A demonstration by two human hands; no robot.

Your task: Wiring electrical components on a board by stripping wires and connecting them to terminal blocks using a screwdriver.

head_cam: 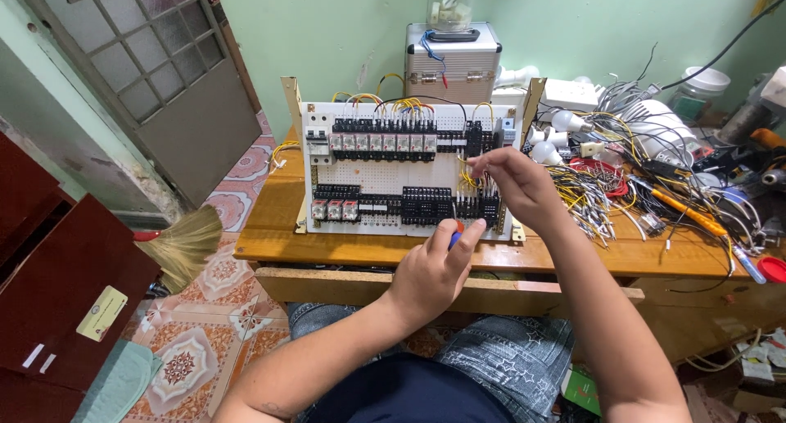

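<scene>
Panel: white perforated wiring board (pixel 393 173) stands centre frame on the wooden table (pixel 270 226)  
Done: relay rows (pixel 381 140) mounted — yellow wires (pixel 385 104) already run along the top  
Left: lower right terminals look partly wired; loose wire heap (pixel 622 185) at right  
Left hand (pixel 430 271): fist closed round a blue-handled screwdriver (pixel 455 236), lower centre  
Right hand (pixel 516 181): fingertips pinching a wire at the board's right edge
</scene>
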